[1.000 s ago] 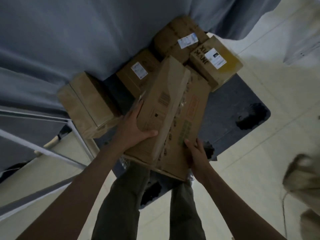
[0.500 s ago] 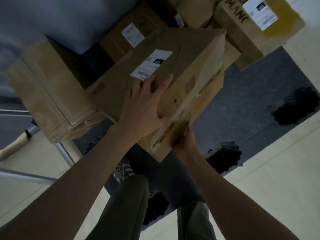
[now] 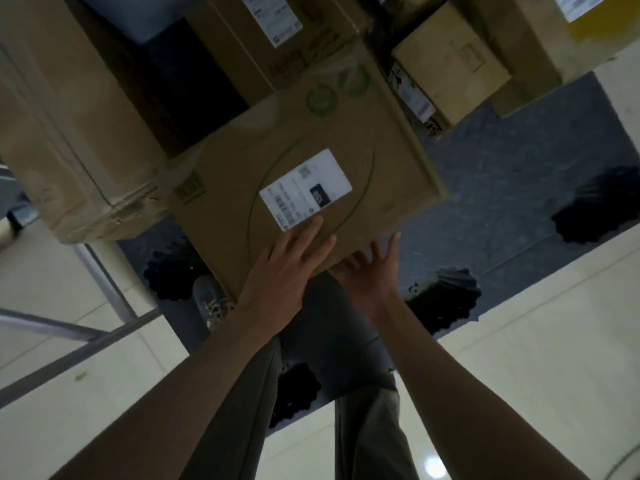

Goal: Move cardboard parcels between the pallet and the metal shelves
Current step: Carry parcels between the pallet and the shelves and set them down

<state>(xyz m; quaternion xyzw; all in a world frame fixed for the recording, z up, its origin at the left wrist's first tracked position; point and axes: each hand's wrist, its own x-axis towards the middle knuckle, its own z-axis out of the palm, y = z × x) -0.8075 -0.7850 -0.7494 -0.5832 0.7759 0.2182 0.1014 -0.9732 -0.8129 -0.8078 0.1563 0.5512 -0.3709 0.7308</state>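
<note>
A flat cardboard parcel [image 3: 311,140] with a white label and green printed curves lies face up over the dark grey pallet [image 3: 502,188]. My left hand [image 3: 284,271] rests flat on its near top face, fingers straight and touching the label's edge. At the parcel's near edge is my right hand [image 3: 369,271], with spread fingers reaching under that edge; I cannot tell whether they touch the parcel.
More cardboard parcels stand around: a large one [image 3: 69,126] at left, labelled ones [image 3: 263,39] behind, a smaller one [image 3: 450,60] and a yellow-taped one [image 3: 561,32] at right. A metal shelf frame [image 3: 100,285] crosses the pale floor at left. My legs stand below.
The parcel has been turned from standing on edge to lying flat, label up. My left hand slid toward its near edge, and my right hand let go of the edge and opened.
</note>
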